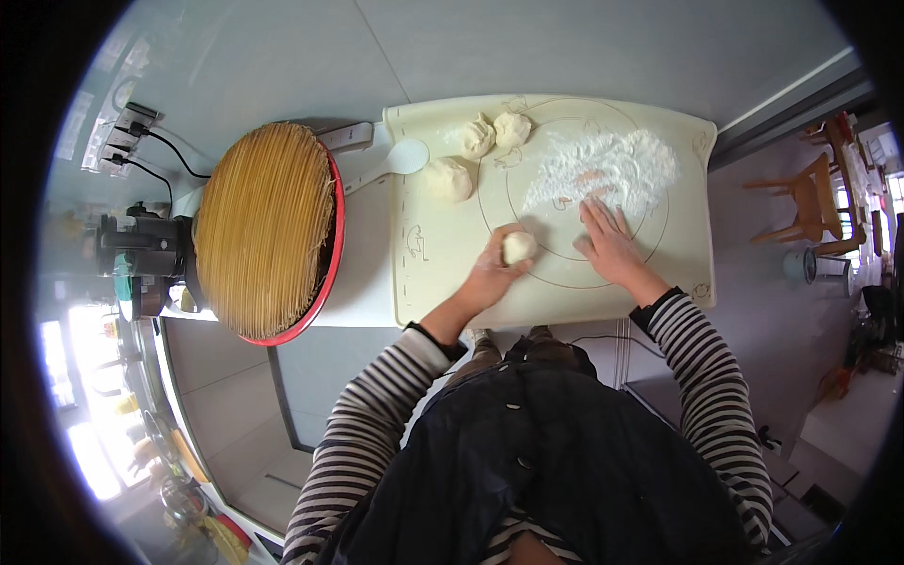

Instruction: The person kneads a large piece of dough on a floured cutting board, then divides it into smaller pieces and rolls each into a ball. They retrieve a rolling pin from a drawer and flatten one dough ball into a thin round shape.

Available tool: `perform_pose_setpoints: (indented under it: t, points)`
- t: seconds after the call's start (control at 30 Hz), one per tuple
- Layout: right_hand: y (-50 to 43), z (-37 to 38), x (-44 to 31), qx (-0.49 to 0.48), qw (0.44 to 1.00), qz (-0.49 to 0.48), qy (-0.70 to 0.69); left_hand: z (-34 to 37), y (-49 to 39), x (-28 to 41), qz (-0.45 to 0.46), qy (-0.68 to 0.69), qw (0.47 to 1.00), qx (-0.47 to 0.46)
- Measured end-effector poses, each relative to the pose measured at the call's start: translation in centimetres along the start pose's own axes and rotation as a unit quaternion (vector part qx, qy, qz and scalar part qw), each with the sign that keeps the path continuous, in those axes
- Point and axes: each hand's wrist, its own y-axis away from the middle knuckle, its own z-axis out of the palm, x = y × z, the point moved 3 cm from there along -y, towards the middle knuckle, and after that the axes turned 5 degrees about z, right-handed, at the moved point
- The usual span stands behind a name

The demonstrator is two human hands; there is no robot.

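Note:
A round ball of dough (pixel 520 248) is gripped in my left hand (pixel 497 263), just over the front middle of the cream kneading mat (pixel 452 282). My right hand (pixel 606 239) rests palm down on the mat with fingers spread, holding nothing. Its fingertips reach the near edge of a spread patch of white flour (pixel 628 166). At the mat's upper left lie a smooth dough lump (pixel 449 179) and two rougher ones, one folded (pixel 478 137) and one round (pixel 513 129), side by side.
A white rice paddle (pixel 407 156) lies over the mat's left edge. Left of it, a round lid of straw-like stalks (pixel 265 229) covers a red-rimmed basin (pixel 337 233). Behind are a power strip (pixel 127 134) with plugged cords and a dark appliance (pixel 148 244). A wooden chair (pixel 812 198) stands off right.

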Motion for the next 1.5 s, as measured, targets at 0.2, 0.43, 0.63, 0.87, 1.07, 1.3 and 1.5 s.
perform_pose_setpoints:
  t: [0.2, 0.43, 0.63, 0.87, 1.07, 1.3, 1.5]
  points:
    - [-2.5, 3.4, -8.1, 0.012, 0.939, -0.019, -0.344, 2.1, -1.2, -2.6, 0.097, -0.359, 0.928, 0.024]
    - [-6.6, 1.9, -6.0, 0.085, 0.966, 0.029, -0.242, 1.5, -2.2, -1.6, 0.102, -0.415, 0.903, 0.034]
    - [-1.7, 3.1, -9.0, -0.004, 0.883, 0.067, -0.465, 2.0, 0.5, -2.0, 0.134, -0.358, 0.923, 0.041]
    - [-6.4, 1.9, -7.3, 0.102, 0.989, 0.019, -0.106, 1.2, -0.3, -2.6, 0.054, -0.453, 0.886, 0.09]
    - [-2.9, 3.9, -9.3, -0.018, 0.892, 0.093, -0.441, 1.5, -0.6, -2.0, 0.184, -0.314, 0.929, 0.064]
    - [-5.4, 1.1, -8.4, 0.069, 0.962, 0.049, -0.258, 1.4, -0.1, -1.5, 0.121, -0.458, 0.872, 0.122]
    - [-4.6, 2.5, -9.4, -0.008, 0.919, 0.027, -0.394, 1.9, -0.8, -1.9, 0.195, -0.372, 0.907, 0.018]
